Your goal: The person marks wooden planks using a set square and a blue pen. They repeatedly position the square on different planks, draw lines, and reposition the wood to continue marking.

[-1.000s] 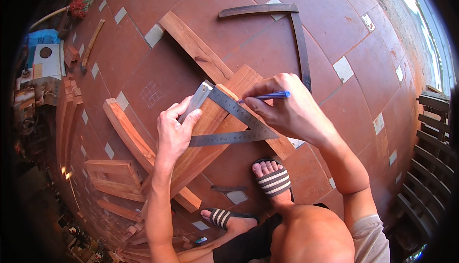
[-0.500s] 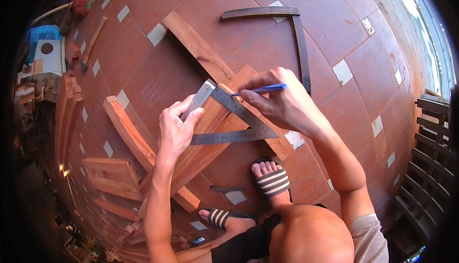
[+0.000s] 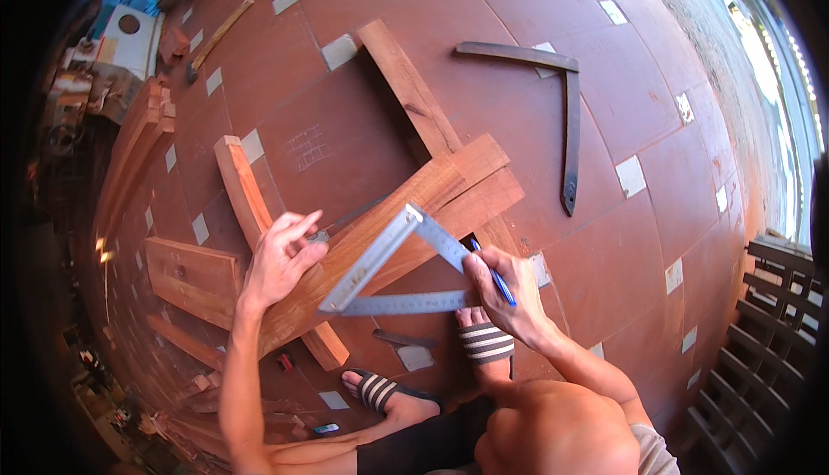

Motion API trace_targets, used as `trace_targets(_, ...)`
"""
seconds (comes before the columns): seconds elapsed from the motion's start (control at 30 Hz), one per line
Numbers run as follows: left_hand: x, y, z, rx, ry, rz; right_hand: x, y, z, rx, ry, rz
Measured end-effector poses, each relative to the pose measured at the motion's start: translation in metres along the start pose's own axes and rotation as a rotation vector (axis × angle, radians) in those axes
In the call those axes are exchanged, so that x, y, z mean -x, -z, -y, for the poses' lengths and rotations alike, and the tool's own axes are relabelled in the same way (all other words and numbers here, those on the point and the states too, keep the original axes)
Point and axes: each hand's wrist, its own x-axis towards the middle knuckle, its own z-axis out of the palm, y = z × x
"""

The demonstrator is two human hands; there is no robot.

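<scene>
A metal triangular set square (image 3: 373,256) is gripped at one corner by my right hand (image 3: 511,295), which also keeps a blue pen (image 3: 503,288) between its fingers. The triangle is tilted over two reddish wooden planks (image 3: 406,194) lying side by side, slanting from lower left to upper right. Whether it touches them I cannot tell. My left hand (image 3: 281,263) holds nothing, its fingers apart, just left of the planks. Under the planks run two wooden crosspieces, a far one (image 3: 408,91) and a left one (image 3: 240,186).
On the tiled floor, a dark L-shaped square (image 3: 571,134) lies at the upper right and a long-handled hammer (image 3: 223,36) at the upper left. Wooden blocks (image 3: 192,283) and stacked timber (image 3: 129,160) stand left. A slatted rack (image 3: 768,345) is at the right. My sandalled feet are near.
My left hand has let go of the set square and moved left. My right hand came down and nearer, from holding the pen at the plank to gripping the set square too.
</scene>
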Motion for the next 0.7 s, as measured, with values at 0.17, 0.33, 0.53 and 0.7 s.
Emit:
trace_targets(0.17, 0.065, -0.014, 0.079, -0.289, -0.165, 0.07, 0.01, 0.0, -0.013, 0.086, -0.024, 0.191)
trace_targets(0.33, 0.085, -0.041, 0.079, -0.376, -0.226, -0.154, 0.02, 0.003, -0.014, 0.089, 0.011, 0.272)
trace_targets(0.53, 0.11, -0.078, 0.078, -0.325, -0.163, -0.26, 0.03, 0.013, -0.01, 0.083, 0.045, 0.317)
trace_targets(0.7, 0.111, -0.083, 0.079, -0.507, -0.242, -0.471, 0.031, 0.012, -0.008, 0.103, 0.159, 0.297)
